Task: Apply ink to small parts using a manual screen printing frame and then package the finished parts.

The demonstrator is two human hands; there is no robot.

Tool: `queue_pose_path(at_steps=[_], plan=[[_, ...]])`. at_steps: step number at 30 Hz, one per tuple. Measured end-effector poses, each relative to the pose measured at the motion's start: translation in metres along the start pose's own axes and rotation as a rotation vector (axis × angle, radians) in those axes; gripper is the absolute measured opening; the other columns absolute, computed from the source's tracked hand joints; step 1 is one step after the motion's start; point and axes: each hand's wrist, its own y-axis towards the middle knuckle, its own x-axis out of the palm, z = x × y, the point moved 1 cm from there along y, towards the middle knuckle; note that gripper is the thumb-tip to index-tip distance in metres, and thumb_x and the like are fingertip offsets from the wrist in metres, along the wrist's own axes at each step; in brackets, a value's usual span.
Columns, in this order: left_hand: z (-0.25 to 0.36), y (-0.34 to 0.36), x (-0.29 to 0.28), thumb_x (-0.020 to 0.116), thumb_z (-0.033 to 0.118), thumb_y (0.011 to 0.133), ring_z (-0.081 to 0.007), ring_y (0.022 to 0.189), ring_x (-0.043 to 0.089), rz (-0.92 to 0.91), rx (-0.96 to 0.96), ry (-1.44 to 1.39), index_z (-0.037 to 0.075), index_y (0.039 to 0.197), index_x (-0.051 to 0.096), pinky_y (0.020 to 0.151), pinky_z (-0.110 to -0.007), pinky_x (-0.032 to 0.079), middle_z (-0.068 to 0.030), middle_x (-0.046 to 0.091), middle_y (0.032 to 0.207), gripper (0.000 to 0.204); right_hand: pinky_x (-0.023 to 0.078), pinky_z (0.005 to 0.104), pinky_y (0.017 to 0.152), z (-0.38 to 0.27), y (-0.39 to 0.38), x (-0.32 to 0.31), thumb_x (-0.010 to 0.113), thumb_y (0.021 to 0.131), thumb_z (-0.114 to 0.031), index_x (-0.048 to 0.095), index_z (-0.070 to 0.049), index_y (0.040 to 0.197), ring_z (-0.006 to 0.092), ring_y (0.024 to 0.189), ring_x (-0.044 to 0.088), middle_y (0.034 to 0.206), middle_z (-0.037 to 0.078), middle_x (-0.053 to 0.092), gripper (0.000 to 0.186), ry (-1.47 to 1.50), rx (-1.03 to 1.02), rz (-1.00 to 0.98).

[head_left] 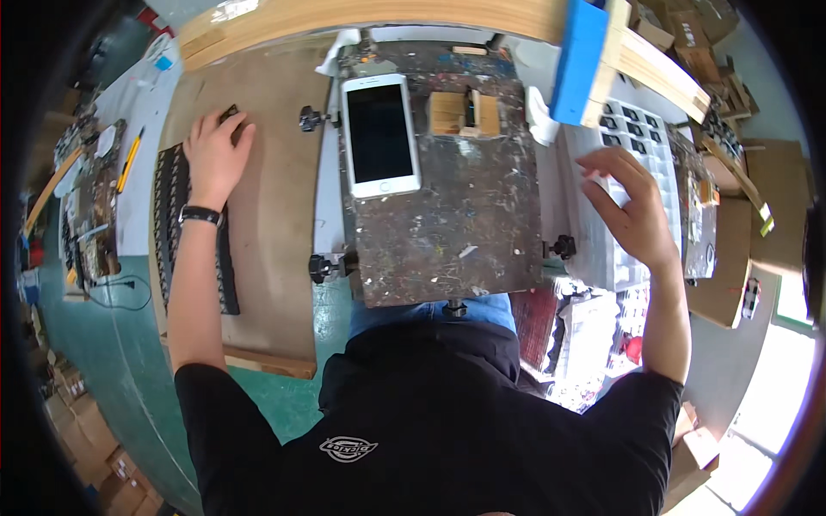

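On the left, my left hand (217,159) reaches over a brown board, with a small dark part (229,113) showing at its fingertips. The fingers are bent around that part; its exact kind is too small to tell. Black strips (171,202) with rows of small pieces lie under and beside the wrist. My right hand (632,206) hovers at the near side of a clear plastic tray (658,155) holding dark pieces in rows. Its thumb and fingers are apart, with nothing visible between them. Between the hands, a small wooden jig (465,113) with a dark piece in it sits on a paint-stained work board (447,232).
A white smartphone (379,133) with a dark screen lies left of the jig. Black clamp knobs (322,268) stick out along the board's sides. A wooden beam (370,19) with a blue block (579,64) crosses the far side. A yellow pencil (130,160) lies far left.
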Motion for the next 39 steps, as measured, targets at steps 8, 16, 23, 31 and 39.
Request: queue_pose_path(at_steps=[8,16,23,31,39], plan=[[-0.021,0.016,0.007,0.068,0.023,0.099,-0.0327,0.127,0.061,-0.058,0.053,-0.228,0.018,0.13,0.077,0.106,-0.048,0.05,-0.0094,0.068,0.141,0.033,0.051,0.0302,0.063,-0.01,0.075,0.03,0.069,0.098,0.001,0.075,0.002,0.114,0.0168,0.067,0.061,0.093,0.01,0.073,0.016,-0.04,-0.18,0.016],[-0.019,0.031,0.0,0.068,0.012,0.094,-0.0355,0.119,0.066,-0.208,-0.013,-0.275,0.014,0.136,0.074,0.103,-0.042,0.054,-0.0126,0.073,0.13,0.042,0.056,0.0289,0.065,0.013,0.144,0.071,0.063,0.109,-0.026,0.075,0.001,0.127,0.0175,0.07,0.07,0.088,0.01,0.076,0.034,0.002,0.016,-0.081],[-0.024,0.043,0.012,0.069,0.012,0.092,-0.0378,0.101,0.071,-0.152,0.054,-0.365,0.004,0.127,0.076,0.092,-0.042,0.057,-0.0159,0.076,0.117,0.036,0.056,0.0335,0.064,0.004,0.139,0.064,0.063,0.098,-0.02,0.081,0.005,0.1,0.0196,0.063,0.067,0.088,0.013,0.08,0.03,0.156,-0.262,0.045],[-0.038,0.053,0.031,0.068,0.013,0.099,-0.0324,0.103,0.071,-0.278,-0.006,-0.305,-0.003,0.121,0.074,0.095,-0.037,0.056,-0.017,0.076,0.117,0.028,0.058,0.0238,0.063,0.053,0.021,-0.038,0.069,0.104,-0.012,0.076,0.004,0.122,0.0118,0.068,0.07,0.089,0.01,0.076,0.025,0.29,0.304,0.264],[-0.004,0.044,0.001,0.066,0.013,0.104,-0.0209,0.107,0.068,-0.115,-0.175,-0.91,0.002,0.13,0.072,0.098,-0.033,0.052,-0.0094,0.074,0.121,0.029,0.054,0.0275,0.062,0.2,-0.049,-0.131,0.071,0.101,-0.017,0.079,-0.002,0.121,0.0167,0.065,0.066,0.087,0.009,0.076,0.026,0.164,0.648,0.593]])
